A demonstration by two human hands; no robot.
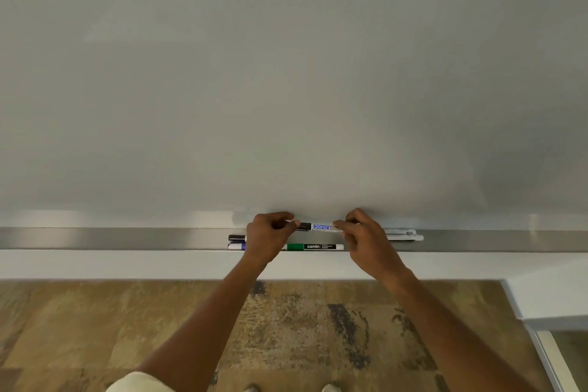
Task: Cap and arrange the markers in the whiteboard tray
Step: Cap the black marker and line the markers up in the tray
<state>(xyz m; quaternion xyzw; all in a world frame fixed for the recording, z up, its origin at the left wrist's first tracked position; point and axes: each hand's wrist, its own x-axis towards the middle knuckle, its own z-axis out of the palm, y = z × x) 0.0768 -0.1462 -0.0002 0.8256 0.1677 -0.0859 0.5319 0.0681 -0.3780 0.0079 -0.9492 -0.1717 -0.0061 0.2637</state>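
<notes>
We see the metal whiteboard tray (127,239) low in frame, carrying a green marker (313,247), a blue-capped marker (237,246), a black-capped marker (237,237) and white markers (404,235).

Down below, a patchy brown floor (127,328) — dark smudges across it — and a white ledge (553,299) juts in at right, pale shoe tips (331,388) peeking at the bottom edge.
</notes>
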